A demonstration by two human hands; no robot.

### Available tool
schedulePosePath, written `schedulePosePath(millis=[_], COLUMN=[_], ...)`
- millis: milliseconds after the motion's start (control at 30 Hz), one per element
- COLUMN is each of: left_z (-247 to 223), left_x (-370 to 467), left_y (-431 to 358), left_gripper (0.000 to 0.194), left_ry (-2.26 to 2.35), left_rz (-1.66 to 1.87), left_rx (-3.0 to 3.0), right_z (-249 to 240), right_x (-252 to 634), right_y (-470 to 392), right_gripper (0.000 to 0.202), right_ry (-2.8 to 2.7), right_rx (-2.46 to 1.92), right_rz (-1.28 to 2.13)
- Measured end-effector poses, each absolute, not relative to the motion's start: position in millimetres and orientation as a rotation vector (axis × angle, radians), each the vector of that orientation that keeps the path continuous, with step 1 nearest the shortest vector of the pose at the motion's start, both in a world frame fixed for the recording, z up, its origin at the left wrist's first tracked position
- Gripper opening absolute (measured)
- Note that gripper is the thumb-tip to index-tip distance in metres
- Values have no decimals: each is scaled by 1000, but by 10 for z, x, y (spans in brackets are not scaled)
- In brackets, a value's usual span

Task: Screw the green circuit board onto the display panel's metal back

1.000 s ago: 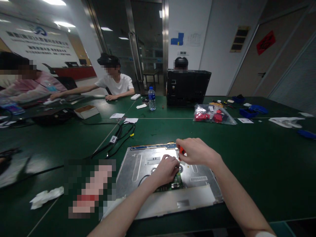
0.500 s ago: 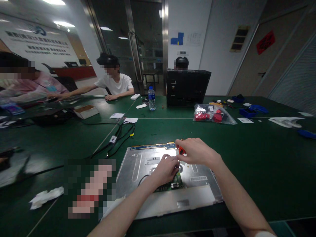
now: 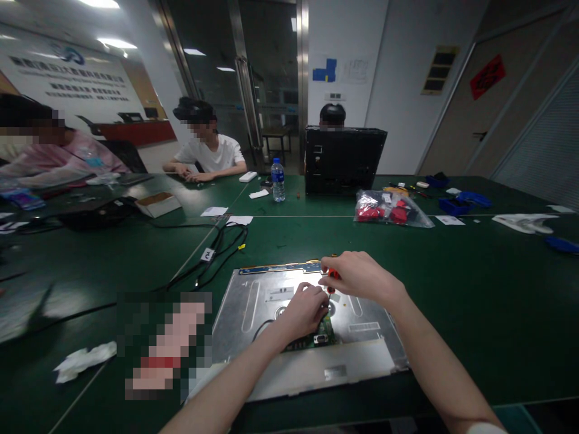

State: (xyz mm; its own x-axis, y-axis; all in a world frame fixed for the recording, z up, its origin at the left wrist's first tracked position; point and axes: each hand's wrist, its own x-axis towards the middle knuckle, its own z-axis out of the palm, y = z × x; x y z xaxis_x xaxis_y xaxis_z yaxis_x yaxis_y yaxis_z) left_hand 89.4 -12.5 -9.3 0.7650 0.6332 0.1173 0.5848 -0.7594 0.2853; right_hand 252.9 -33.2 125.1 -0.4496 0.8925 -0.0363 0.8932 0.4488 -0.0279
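Head view: fwiw, pretty static tbh, both hands at the metal panel [image 3: 289,377], about where they were
Right hand [image 3: 368,278]: fingers clenched round the red-black handle of a screwdriver [image 3: 333,275], more of its red showing now, shaft down nr the left hand
Left hand [image 3: 304,312]: fingers bent over the circuit board [image 3: 323,325], by the shaft; can't tell if they're pinching anything
Metal panel: flat on the green table [image 3: 452,289], circuit board on it, partly under the left hand, w/ a port [image 3: 321,339] facing the wearer
What changed: person in white tee [image 3: 217,154] has pulled the outstretched arm back, hands together now; no effect on the panel afaict
Wall sign: Chinese co. name [image 3: 85,84], bits look like 大数据, rest too soft imo
Bottle: blue label [image 3: 277,178], brand unreadable
Cable tag: white [image 3: 207,255], some mark on it, idk what
Red paper: diamond on the door [image 3: 487,77], dark writing, can't make it out
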Motion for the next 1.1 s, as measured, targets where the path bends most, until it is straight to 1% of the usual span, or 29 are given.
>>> schedulePosePath(millis=[233,833,1000,1100], left_z=[-104,-80,-80,-86], left_x=[906,921,916,908], left_y=[-126,-134,-133,-128], left_gripper=[7,8,9,9], left_ry=[960,991,986,970], left_rz=[309,302,298,308], left_rx=[2720,2706,2713,2711], right_z=[1260,1266,1260,1253], right_x=[2516,2514,2523,2508], right_y=[-344,-347,-347,-335], right_gripper=[15,24,18,18], right_ry=[2687,2644,2691,2668], right_rx=[1621,1641,1616,1635], right_rz=[-39,-44,-64,-43])
